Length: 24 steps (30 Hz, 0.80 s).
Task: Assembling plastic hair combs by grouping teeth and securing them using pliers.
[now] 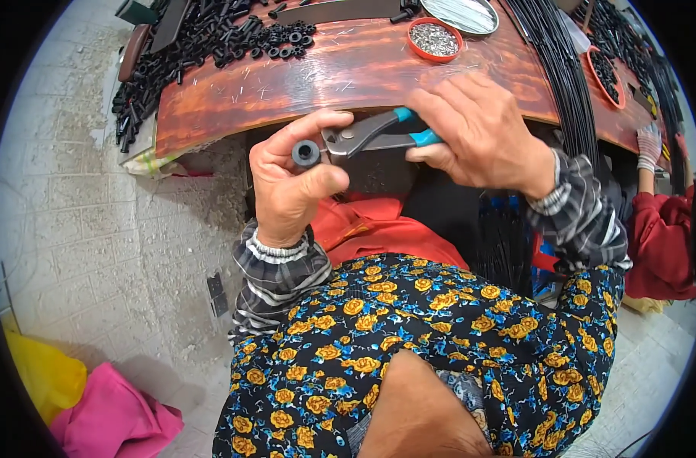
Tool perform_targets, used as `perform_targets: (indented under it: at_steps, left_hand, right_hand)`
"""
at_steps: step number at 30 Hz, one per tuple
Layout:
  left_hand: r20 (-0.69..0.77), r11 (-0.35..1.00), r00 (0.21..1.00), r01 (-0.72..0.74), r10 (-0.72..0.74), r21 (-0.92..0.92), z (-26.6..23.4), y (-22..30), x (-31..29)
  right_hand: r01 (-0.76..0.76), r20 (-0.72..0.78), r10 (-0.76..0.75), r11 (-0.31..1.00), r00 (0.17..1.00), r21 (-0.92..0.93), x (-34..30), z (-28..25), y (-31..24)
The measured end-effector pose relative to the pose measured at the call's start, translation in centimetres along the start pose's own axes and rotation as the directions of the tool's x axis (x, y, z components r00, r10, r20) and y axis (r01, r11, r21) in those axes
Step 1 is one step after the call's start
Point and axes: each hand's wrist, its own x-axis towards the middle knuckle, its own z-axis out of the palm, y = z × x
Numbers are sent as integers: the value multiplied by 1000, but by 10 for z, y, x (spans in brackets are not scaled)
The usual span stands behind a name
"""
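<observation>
In front of the table edge, my left hand (280, 183) holds a short black tube-like part (306, 155) with its round hollow end facing up. My thumb and fingers curl about it. My right hand (481, 130) is wrapped round the teal grips of a pair of end-cutting pincers (374, 136). Their metal jaws are right beside the black part, between my left thumb and forefinger. A thin bit seems to lie at the jaws, too small to make out.
A red-brown wooden table (233, 95) carries a heap of black tubular parts (241, 38). Behind my right hand stand a red dish of small metal pieces (435, 40) and a tray of thin pale sticks (470, 14). Long black rods (558, 69) lie rightward. A co-worker's gloved hand (649, 145) is at far right.
</observation>
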Motion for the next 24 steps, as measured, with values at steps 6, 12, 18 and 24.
perform_targets:
  at_steps: [6,12,18,24]
  left_hand:
    - [80,994,996,26,-35,107,8,0,3]
    - [-6,998,998,65,-65,-11,9,-1,9]
    - [-152,981,980,148,-129,121,11,-3,15]
    - [-179,991,980,105,-88,88,13,-1,20]
  right_hand:
    - [-841,780,-382,12,496,541,2,12,15]
    - [-361,312,277,897,909,255,-5,11,1]
    - [-450,515,17,511,857,732,4,12,6]
    - [-351,284,235,799,929,488,3,16,-15]
